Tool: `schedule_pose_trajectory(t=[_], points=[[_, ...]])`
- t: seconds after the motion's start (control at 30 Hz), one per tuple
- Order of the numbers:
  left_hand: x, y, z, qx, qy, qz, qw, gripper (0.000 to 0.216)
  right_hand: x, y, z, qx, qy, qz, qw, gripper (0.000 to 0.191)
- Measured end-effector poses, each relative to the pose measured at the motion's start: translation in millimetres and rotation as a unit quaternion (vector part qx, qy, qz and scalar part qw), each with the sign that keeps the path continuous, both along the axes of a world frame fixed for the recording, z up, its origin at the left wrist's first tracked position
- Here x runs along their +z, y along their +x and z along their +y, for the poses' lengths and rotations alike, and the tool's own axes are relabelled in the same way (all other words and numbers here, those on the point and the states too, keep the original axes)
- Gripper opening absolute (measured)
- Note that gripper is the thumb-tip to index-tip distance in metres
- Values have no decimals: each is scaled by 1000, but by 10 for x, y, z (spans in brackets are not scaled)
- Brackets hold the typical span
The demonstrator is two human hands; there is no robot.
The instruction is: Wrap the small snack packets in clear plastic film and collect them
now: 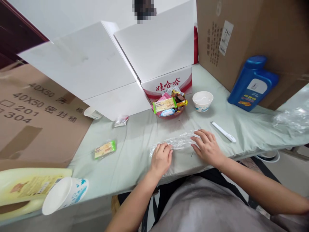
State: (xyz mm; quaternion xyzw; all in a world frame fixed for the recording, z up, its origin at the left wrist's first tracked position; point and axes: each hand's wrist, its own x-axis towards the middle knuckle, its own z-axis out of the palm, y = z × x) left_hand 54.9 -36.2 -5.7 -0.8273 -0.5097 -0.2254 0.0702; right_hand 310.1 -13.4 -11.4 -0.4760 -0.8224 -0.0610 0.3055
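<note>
A crumpled clear plastic bag lies on the pale green cloth near the table's front edge. My left hand is curled, its fingers pinching the bag's left end. My right hand rests on the bag's right end with fingers spread and pressing down. Just right of that hand lies a white knife-like tool.
A red basket of wrapped snacks and a white bowl stand behind the bag. A green snack packet lies at left. A blue jug, cardboard boxes, a white carton, a tipped paper cup and a yellow bottle ring the table.
</note>
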Motion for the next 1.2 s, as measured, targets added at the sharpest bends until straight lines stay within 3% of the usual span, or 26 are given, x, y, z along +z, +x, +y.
schedule_pose_trajectory(t=[0.2,0.37,0.53,0.63,0.7,0.77,0.87,0.97,1.07,1.2], points=[[-247,-48,-26,41,15,-16,999,16,-168,178,191,39,-135,83,987,23],[-285,-116,-36,40,-9,-46,998,8,-120,247,295,-31,-198,110,974,23],[-274,-97,-37,48,-36,-39,997,19,-42,164,439,-127,-233,-26,964,27],[-277,-101,-33,56,-45,-26,997,29,-27,167,476,-139,-188,-84,969,28],[-284,-107,-29,56,-51,-18,997,33,-28,177,448,-92,-137,-82,983,29],[-290,-113,-24,56,-55,-5,997,35,-40,186,379,16,-115,-88,989,32],[-276,-124,-28,64,-66,27,995,37,-74,222,206,159,-139,-129,969,50],[-221,-112,-51,74,-83,62,992,38,-93,311,-35,180,-175,-138,958,67],[-150,-28,-75,71,-94,72,990,35,-104,405,-296,222,-180,-123,950,54],[-133,197,-69,20,-111,60,992,32,-72,430,-533,251,-130,-84,956,31]])
